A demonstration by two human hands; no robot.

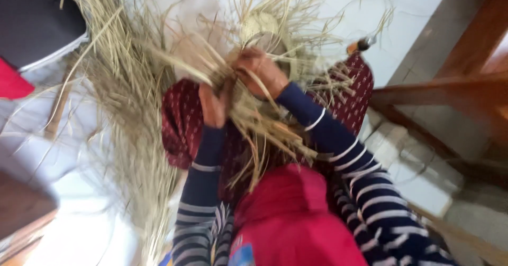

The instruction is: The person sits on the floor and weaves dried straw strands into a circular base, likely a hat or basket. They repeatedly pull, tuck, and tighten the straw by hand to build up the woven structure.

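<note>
A bundle of dry, pale straw strands (248, 104) lies across my lap, over dark red patterned cloth (182, 120). My left hand (214, 104) grips the strands from the left side. My right hand (259, 70) is closed on the same bunch a little higher up. Both arms wear navy sleeves with white stripes. A partly woven straw piece (259, 30) sits just beyond my hands. The picture is blurred, so single strands are hard to tell apart.
A big heap of loose straw (127, 86) spreads over the white floor at left. A dark cushion with a red edge (32, 28) is at top left. Wooden furniture legs (455, 80) stand at right. An orange-handled tool (360, 44) lies near the cloth.
</note>
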